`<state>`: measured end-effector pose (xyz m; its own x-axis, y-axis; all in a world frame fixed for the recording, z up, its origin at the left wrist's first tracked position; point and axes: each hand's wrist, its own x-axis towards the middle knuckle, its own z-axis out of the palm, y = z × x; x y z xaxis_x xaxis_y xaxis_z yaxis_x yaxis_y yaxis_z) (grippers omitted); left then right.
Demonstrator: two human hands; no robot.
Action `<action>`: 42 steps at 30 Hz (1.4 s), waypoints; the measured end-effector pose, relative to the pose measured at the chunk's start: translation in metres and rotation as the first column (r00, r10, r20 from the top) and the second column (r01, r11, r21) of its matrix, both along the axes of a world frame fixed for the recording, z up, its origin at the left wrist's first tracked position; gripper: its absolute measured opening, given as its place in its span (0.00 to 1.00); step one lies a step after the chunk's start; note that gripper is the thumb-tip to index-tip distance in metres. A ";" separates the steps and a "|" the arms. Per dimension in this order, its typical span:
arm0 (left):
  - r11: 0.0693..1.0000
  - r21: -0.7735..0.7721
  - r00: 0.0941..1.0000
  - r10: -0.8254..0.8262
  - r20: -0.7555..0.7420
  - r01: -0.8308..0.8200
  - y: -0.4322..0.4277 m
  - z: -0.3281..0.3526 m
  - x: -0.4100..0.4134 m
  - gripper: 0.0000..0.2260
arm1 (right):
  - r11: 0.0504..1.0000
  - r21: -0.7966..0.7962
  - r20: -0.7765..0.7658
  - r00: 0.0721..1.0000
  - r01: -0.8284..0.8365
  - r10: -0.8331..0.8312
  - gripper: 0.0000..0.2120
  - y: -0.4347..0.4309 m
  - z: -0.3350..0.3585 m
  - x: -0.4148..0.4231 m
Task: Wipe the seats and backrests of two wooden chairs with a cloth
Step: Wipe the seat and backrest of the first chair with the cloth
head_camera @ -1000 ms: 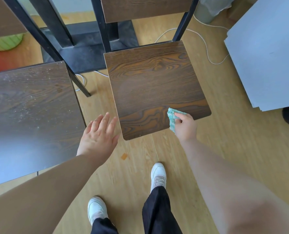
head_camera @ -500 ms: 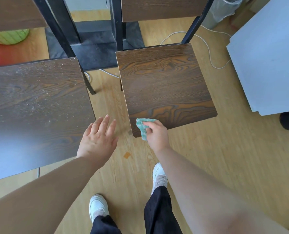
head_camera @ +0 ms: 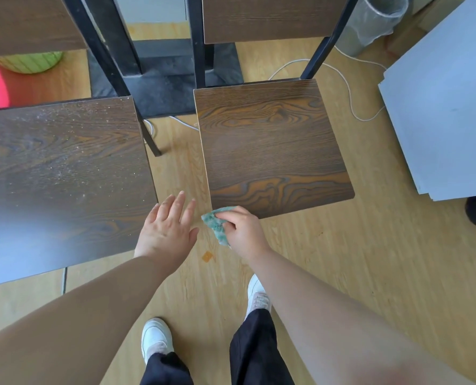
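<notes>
Two dark wooden chairs stand side by side before me. The left chair seat [head_camera: 61, 168] is speckled with pale dust; its backrest [head_camera: 28, 23] shows at the top left. The right chair seat [head_camera: 270, 145] looks clean, and its backrest [head_camera: 267, 18] is at the top. My right hand [head_camera: 243, 232] pinches a green cloth [head_camera: 217, 222] just off the right seat's front left corner, over the floor gap between the chairs. My left hand [head_camera: 168, 229] hovers flat with straight fingers beside the left seat's front right corner, holding nothing.
A grey table top [head_camera: 448, 112] lies to the right. A white cable [head_camera: 345, 87] loops on the wooden floor behind the right chair, near a clear-lined bin [head_camera: 370, 23]. Black frame legs and a base plate [head_camera: 161, 87] stand between the chairs. My white shoes [head_camera: 156, 340] are below.
My right hand has swept the cloth leftward along the right seat's front edge and off its front left corner. My left hand stayed beside the left seat.
</notes>
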<state>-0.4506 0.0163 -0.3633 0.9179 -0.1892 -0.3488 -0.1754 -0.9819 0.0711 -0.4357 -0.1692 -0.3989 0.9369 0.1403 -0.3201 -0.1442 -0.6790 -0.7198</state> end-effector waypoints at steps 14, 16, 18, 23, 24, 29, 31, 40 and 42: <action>0.998 0.014 0.997 0.068 0.034 -0.069 -0.085 0.031 0.073 0.28 | 0.852 -0.207 0.047 0.874 0.482 -0.483 0.17 -0.200 0.029 0.118; 0.993 -0.004 0.992 0.121 0.035 -0.121 -0.095 0.034 0.085 0.28 | 0.838 -0.220 0.041 0.864 0.498 -0.503 0.17 -0.217 0.031 0.135; 0.984 -0.016 0.984 0.176 0.027 -0.176 -0.103 0.034 0.098 0.28 | 0.829 -0.225 0.021 0.853 0.512 -0.521 0.18 -0.228 0.032 0.150; 0.980 -0.024 0.980 0.199 0.014 -0.199 -0.104 0.020 0.125 0.29 | 0.778 -0.241 -0.020 0.798 0.580 -0.602 0.19 -0.228 0.015 0.180; 0.980 -0.025 0.980 0.200 0.009 -0.199 -0.101 0.017 0.132 0.29 | 0.762 -0.240 -0.027 0.781 0.602 -0.625 0.19 -0.225 0.011 0.185; 0.983 -0.021 0.983 0.181 -0.011 -0.182 -0.080 0.008 0.160 0.29 | 0.670 -0.195 -0.068 0.672 0.716 -0.738 0.18 -0.195 -0.003 0.211; 0.985 -0.019 0.985 0.169 -0.009 -0.170 -0.068 0.008 0.171 0.28 | 0.620 -0.161 -0.069 0.618 0.768 -0.783 0.18 -0.176 -0.005 0.226; 0.987 0.010 0.987 0.158 -0.004 -0.158 -0.004 0.001 0.214 0.29 | 0.807 -0.223 0.031 0.831 0.547 -0.555 0.14 -0.063 -0.005 0.307; 0.986 0.010 0.987 0.164 -0.001 -0.164 0.006 -0.002 0.221 0.29 | 0.863 -0.235 0.036 0.891 0.447 -0.452 0.14 -0.033 -0.007 0.319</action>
<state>-0.2299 0.0225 -0.3650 0.9355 -0.0332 -0.3517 -0.0121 -0.9980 0.0619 -0.1170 -0.2021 -0.4056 0.8740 -0.3742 -0.3101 -0.4859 -0.6834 -0.5448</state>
